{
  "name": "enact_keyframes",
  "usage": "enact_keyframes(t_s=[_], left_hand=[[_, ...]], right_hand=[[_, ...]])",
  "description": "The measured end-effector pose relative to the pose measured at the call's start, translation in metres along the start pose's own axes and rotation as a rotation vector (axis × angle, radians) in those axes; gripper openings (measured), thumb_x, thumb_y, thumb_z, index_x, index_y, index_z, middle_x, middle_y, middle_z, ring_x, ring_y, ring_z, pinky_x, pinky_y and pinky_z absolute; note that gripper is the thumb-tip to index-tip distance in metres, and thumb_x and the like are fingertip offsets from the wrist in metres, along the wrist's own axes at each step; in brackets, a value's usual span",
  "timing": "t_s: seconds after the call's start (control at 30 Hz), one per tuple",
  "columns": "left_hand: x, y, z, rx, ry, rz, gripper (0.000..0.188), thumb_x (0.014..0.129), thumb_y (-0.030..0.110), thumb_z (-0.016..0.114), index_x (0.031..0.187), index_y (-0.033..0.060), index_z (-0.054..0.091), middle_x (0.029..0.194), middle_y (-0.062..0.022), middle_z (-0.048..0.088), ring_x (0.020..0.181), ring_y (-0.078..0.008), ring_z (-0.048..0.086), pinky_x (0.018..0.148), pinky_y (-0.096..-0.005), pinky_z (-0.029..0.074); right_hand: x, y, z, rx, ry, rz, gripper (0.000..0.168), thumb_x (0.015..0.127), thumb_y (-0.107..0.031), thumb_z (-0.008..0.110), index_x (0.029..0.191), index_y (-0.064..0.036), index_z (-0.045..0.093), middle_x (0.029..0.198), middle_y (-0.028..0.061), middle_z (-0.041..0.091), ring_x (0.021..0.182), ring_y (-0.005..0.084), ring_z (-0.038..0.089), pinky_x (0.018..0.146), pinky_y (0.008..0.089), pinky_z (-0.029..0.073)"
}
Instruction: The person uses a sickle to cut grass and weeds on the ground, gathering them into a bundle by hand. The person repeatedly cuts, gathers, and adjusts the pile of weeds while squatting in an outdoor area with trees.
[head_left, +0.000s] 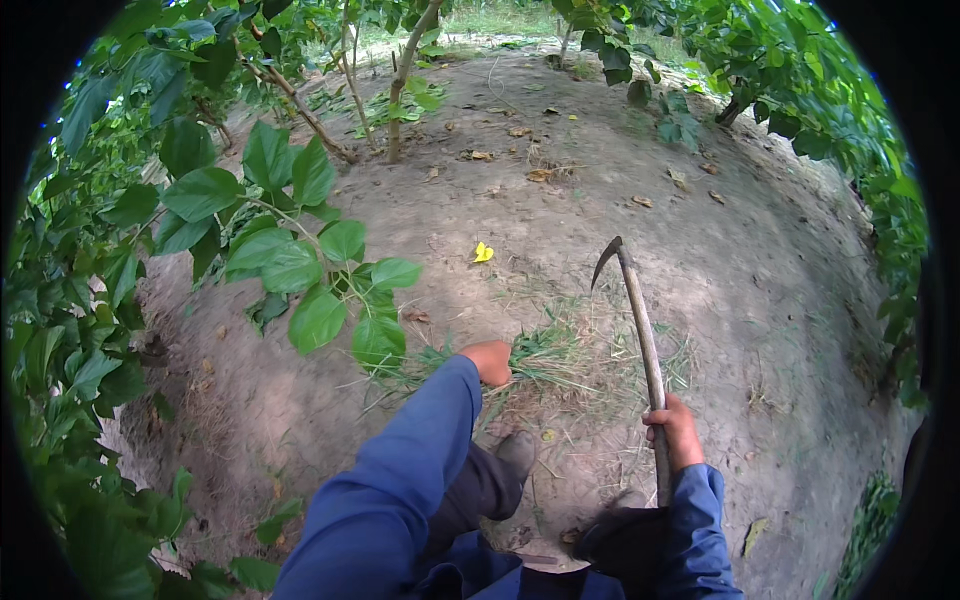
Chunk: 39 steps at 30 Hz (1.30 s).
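Note:
My left hand (489, 361) is closed around a bunch of cut green grass (551, 352), whose blades stick out on both sides of the fist. Dry, straw-coloured stems lie under and beside the bunch on the bare soil. In my right hand (675, 431) is the wooden handle (642, 322) of a long sickle, gripped near its lower part. Its dark curved blade (606, 259) points up and to the left, apart from the grass. The fingers of my left hand are mostly hidden from this side.
A leafy branch (300, 255) reaches in from the left, close to my left arm. Slender trunks (401, 90) rise at the back left, and foliage lines the right edge. A yellow leaf (483, 252) lies ahead on the soil (750, 300). My shoe (517, 454) is just below the grass.

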<state>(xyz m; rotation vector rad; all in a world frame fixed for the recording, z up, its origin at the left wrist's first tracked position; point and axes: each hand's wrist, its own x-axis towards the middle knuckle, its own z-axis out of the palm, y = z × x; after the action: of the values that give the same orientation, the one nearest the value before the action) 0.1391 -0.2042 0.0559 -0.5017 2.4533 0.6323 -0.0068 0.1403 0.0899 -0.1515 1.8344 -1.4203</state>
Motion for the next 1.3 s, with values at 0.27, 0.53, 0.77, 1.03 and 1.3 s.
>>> enact_keyframes(t_s=[0.27,0.53,0.77,1.03,1.3], left_hand=[[0.0,0.0,0.001,-0.006,0.019,0.01,0.04,0.079,0.023,0.065,0.104,-0.008,0.062,0.105,-0.0266,0.064,0.099,-0.0385,0.063,0.083,-0.0439,0.049],[-0.01,0.01,-0.005,-0.009,0.015,-0.021,0.038,0.078,0.02,0.063,0.104,-0.0076,0.063,0.106,-0.0269,0.064,0.1,-0.0389,0.063,0.084,-0.0437,0.049],[-0.004,0.001,0.002,0.011,0.016,-0.004,0.039,0.078,0.023,0.065,0.105,-0.0061,0.063,0.105,-0.0268,0.065,0.099,-0.0388,0.063,0.084,-0.0437,0.049],[-0.002,0.005,0.0,0.012,0.004,0.026,0.038,0.076,0.017,0.059,0.103,-0.0097,0.063,0.108,-0.0283,0.064,0.1,-0.041,0.062,0.084,-0.0451,0.049],[0.006,-0.002,0.006,0.001,0.022,0.043,0.038,0.079,0.023,0.062,0.1,-0.0087,0.063,0.1,-0.0281,0.065,0.094,-0.0397,0.064,0.08,-0.0445,0.049]], right_hand=[[-0.001,-0.001,-0.001,-0.043,0.001,0.001,0.025,0.072,-0.008,0.063,0.093,-0.003,0.05,0.069,0.0057,0.053,0.052,0.0162,0.053,0.047,0.0313,0.044],[-0.002,0.0,0.0,-0.036,0.01,0.027,0.03,0.072,-0.009,0.062,0.099,-0.004,0.052,0.07,0.0054,0.054,0.05,0.0141,0.052,0.044,0.0302,0.044],[-0.003,0.0,0.003,-0.046,-0.004,0.017,0.03,0.072,-0.011,0.063,0.1,-0.004,0.052,0.071,0.0048,0.055,0.051,0.0134,0.053,0.044,0.0299,0.044],[-0.011,-0.009,0.006,-0.049,-0.008,0.012,0.027,0.072,-0.011,0.064,0.095,-0.003,0.051,0.07,0.0047,0.053,0.053,0.0138,0.053,0.046,0.0291,0.044],[-0.003,-0.001,0.002,-0.064,-0.022,-0.001,0.026,0.072,-0.008,0.065,0.094,0.0,0.052,0.073,0.0063,0.053,0.056,0.0151,0.054,0.05,0.0289,0.044]])
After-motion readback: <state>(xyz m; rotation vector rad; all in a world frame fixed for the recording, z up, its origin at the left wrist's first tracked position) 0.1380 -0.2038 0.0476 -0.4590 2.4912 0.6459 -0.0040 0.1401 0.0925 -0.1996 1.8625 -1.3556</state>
